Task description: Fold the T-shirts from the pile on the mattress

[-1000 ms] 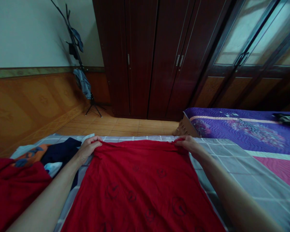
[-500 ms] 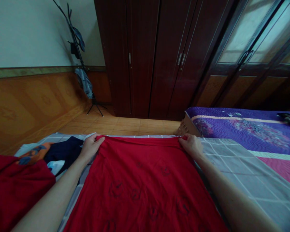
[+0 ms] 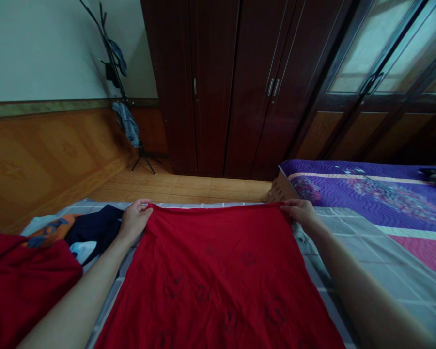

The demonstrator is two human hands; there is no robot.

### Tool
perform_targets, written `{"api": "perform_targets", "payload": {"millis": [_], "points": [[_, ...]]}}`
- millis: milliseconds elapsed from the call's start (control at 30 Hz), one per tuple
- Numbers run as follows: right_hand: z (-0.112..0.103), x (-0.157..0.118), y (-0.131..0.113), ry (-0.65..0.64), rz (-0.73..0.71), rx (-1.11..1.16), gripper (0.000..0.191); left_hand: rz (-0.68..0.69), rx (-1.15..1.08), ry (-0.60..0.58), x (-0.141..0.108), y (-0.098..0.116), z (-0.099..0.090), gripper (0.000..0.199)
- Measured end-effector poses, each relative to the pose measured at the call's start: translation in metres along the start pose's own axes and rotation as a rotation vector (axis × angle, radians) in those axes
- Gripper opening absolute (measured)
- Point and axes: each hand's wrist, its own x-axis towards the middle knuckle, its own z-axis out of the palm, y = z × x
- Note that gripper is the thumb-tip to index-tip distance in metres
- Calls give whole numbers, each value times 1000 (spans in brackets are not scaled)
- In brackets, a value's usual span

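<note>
Checked bedding [image 3: 349,242] — both hands [image 3: 135,220] pinching, apart.

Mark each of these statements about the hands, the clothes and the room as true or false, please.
1. The left hand and the right hand grip the same red cloth. True.
2. The red cloth is plain, with no marks. False: dark round designs show on it.
3. The navy garment lies to the left of the red cloth. True.
4. The wardrobe doors stand wide open. False: they are shut.
5. The coat rack holds nothing. False: several items hang on it.
6. The purple cover has a floral pattern. True.
</note>
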Motion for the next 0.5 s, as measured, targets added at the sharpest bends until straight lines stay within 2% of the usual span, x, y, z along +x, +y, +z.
{"api": "perform_targets", "payload": {"millis": [100,167,333,433,500], "points": [[11,4,4,140,3,-107,23,14,88,48,1,-3,2,36],[14,3,2,181,-14,-180,17,25,130,62,0,-1,2,32],[8,-3,-6,212,-50,-262,12,60,202,77,-5,11,1,26],[2,-2,-10,229,-45,-222,16,90,192,109,-5,13,0,30],[-1,-1,-12,195,-31,-152,18,103,178,102,-4,10,0,31]]}}
